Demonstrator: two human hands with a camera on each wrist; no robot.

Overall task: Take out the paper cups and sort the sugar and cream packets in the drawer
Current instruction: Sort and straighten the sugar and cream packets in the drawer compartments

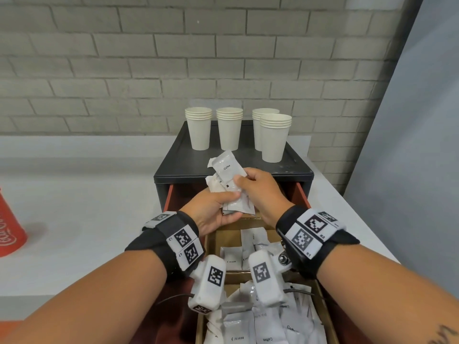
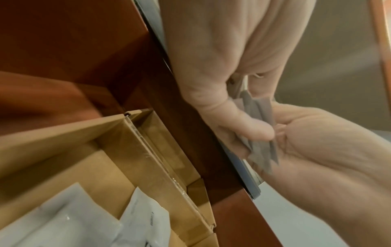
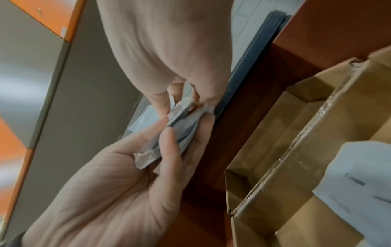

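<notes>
Both hands hold a bundle of white packets [image 1: 227, 180] above the back of the open drawer [image 1: 211, 240]. My left hand [image 1: 218, 207] cups the bundle from below, thumb on top; its thumb also shows in the left wrist view [image 2: 249, 132] on the packets [image 2: 261, 148]. My right hand [image 1: 250, 184] pinches the top packet [image 1: 227, 167], labelled Coffee. In the right wrist view the right hand [image 3: 186, 100] meets the left hand [image 3: 169, 145] at the packets [image 3: 183, 132]. Several stacks of paper cups [image 1: 198, 129] stand on the black cabinet [image 1: 173, 167].
Cardboard dividers split the drawer; a middle compartment holds cream packets [image 1: 232, 256], and the near one holds a mixed heap [image 1: 263, 326]. A red cup [image 1: 10, 227] stands at the far left on the white counter [image 1: 87, 194]. A brick wall rises behind.
</notes>
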